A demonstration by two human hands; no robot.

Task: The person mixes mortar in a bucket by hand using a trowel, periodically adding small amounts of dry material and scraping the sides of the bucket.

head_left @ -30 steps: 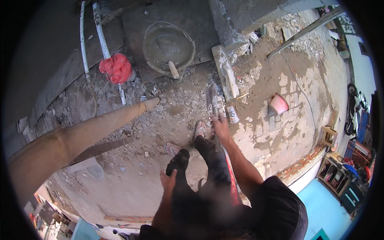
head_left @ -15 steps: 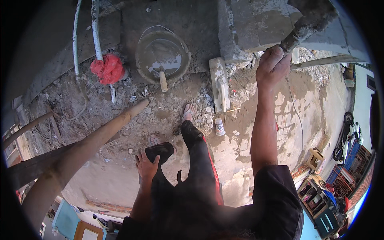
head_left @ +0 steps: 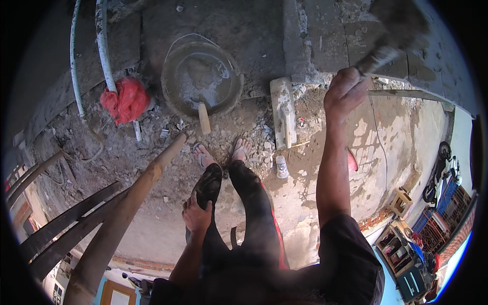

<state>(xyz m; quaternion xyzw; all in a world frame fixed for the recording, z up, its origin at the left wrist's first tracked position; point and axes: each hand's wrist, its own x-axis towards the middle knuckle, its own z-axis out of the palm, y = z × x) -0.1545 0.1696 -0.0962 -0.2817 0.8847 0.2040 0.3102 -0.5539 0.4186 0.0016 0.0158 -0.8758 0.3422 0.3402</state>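
My right hand [head_left: 346,94] is closed round the handle of a wide brush-like tool [head_left: 377,58], grey with mortar. The tool's dark broad head is blurred over the grey cement surface [head_left: 325,43] at the upper right. Lower down, my left hand [head_left: 196,213] lies on my left leg, fingers spread, holding nothing. Beyond my feet stands a bucket [head_left: 166,96] with wet grey mix in it. From its near rim sticks a wooden handle [head_left: 204,119]; what that handle belongs to is hidden in the mix.
Bamboo poles [head_left: 137,198] slant up on the left. A red plastic bag [head_left: 126,100] wraps a pale pipe [head_left: 103,46]. A mortar-smeared block [head_left: 282,112] and a plastic cup [head_left: 281,166] lie on the rubble-strewn ground. A motorcycle [head_left: 443,175] stands far right.
My left foot has come forward beside the right one. My left hand has shifted a little down along the leg. The tool in my right hand has moved and its head is now blurred.
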